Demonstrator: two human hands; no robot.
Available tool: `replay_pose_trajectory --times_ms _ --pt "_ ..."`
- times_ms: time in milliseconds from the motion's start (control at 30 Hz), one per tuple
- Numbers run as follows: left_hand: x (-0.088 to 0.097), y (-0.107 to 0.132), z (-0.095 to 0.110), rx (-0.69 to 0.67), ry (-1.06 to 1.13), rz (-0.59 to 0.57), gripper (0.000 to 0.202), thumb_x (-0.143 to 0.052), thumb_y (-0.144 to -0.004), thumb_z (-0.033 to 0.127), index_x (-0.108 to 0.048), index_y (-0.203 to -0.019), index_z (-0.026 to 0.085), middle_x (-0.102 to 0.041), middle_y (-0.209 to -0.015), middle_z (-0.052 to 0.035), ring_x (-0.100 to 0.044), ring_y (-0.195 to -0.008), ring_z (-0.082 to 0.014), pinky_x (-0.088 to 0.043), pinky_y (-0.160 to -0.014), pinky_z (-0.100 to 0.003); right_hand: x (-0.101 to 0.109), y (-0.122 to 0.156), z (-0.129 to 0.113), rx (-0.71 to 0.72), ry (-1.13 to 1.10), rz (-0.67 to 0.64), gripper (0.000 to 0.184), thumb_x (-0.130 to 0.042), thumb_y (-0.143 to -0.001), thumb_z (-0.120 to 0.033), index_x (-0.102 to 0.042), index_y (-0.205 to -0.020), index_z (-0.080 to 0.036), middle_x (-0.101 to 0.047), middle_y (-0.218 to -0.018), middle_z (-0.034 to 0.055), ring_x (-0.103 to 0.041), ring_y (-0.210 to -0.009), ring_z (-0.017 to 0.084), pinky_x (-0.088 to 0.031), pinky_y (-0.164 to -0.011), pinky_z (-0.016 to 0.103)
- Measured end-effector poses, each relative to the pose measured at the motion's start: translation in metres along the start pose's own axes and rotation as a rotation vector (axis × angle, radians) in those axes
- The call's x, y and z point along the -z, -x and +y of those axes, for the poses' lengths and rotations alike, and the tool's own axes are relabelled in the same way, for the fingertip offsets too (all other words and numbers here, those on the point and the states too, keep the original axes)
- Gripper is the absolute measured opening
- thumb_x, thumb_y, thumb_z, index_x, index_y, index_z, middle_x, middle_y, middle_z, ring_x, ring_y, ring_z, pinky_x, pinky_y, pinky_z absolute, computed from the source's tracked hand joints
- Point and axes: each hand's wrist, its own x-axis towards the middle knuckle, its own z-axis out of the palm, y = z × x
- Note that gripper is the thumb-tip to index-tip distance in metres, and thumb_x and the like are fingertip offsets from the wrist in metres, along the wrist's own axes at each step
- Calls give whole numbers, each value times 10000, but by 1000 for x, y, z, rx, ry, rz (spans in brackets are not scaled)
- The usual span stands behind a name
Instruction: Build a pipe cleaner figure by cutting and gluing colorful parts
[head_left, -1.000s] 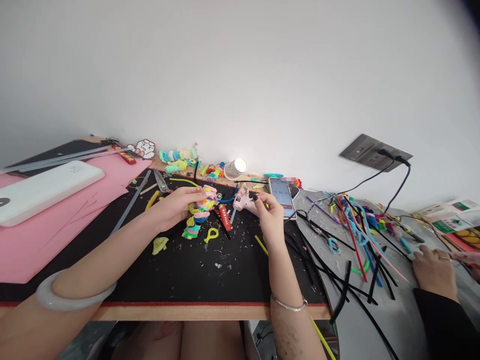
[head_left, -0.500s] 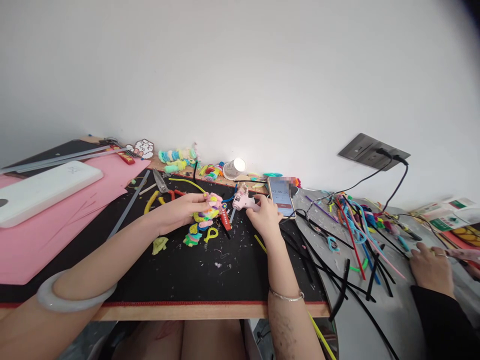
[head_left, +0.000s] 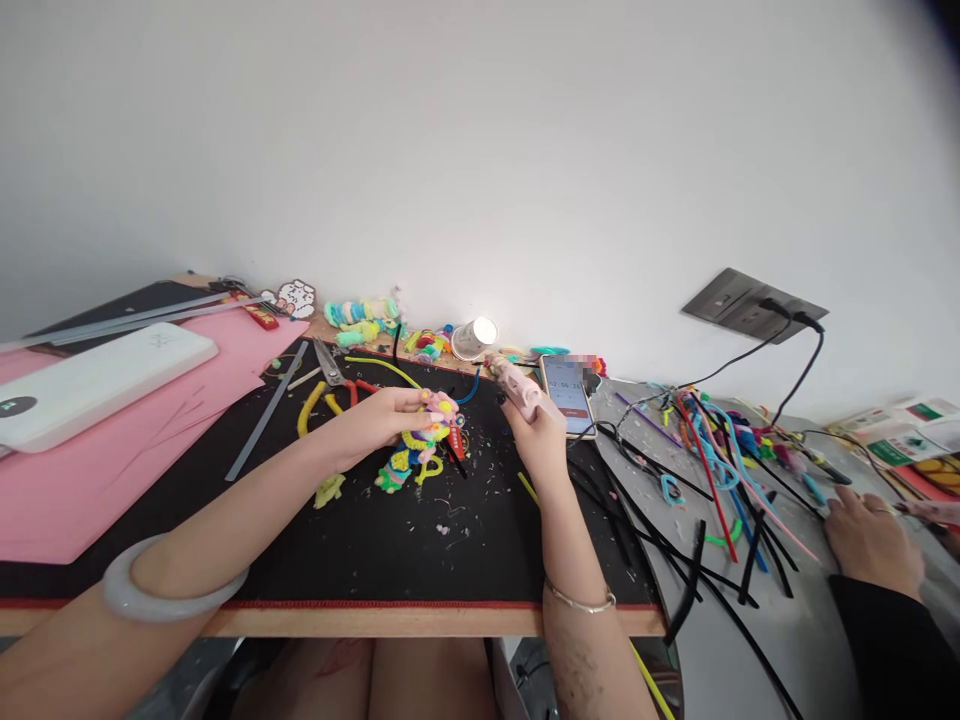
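My left hand is closed around a colourful fuzzy pipe-cleaner figure with pink, yellow, blue and green parts. Its upper end is between my fingers, over the black mat. My right hand grips a pale pink hot glue gun, raised with its nozzle pointing away toward the wall. Just beside the figure lies a red utility knife, partly covered by it. A phone with a timer on its screen lies right of the glue gun.
On the left a white power bank lies on pink sheets. Pliers and a paper cup are farther back. Black pipe cleaners cross the grey table on the right, near a co-worker's hand. A socket with cables is on the wall.
My right hand has closed on the glue gun and lifted it from the mat, turning its nozzle away. My left hand still holds the figure in nearly the same spot.
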Motion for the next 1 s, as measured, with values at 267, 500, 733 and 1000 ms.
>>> replay_pose_trajectory --times_ms 267,500,733,1000 --pt "0 -8 -10 -130 -157 111 429 -645 -735 407 -641 -1100 183 -683 -1084 -57 -582 -1083 -258 -450 -940 -386 3 12 -12 37 -434 -259 364 -673 -714 -331 -647 -1036 -166 -679 -1067 77 -631 -963 228 -480 -862 346" --pt "-4 -7 -11 -208 -185 96 531 -642 -736 387 -567 -1222 188 -652 -1156 -57 -567 -1106 -281 -440 -964 -438 3 13 -17 87 -443 -350 356 -634 -759 -325 -639 -1078 -167 -669 -1101 72 -619 -1008 226 -459 -912 352" --pt "-3 -8 -12 -187 -200 103 552 -630 -746 375 -538 -1254 180 -580 -1267 -64 -544 -1141 -283 -418 -987 -444 6 12 -17 118 -380 -335 302 -616 -769 -309 -651 -1027 -155 -687 -1034 71 -631 -943 227 -479 -857 344" --pt "-2 -9 -14 -173 -194 117 618 -639 -726 381 -499 -1292 177 -535 -1316 -71 -531 -1153 -295 -406 -993 -460 8 13 -20 119 -339 -338 297 -603 -773 -306 -657 -1016 -146 -690 -1012 73 -632 -914 224 -481 -841 338"
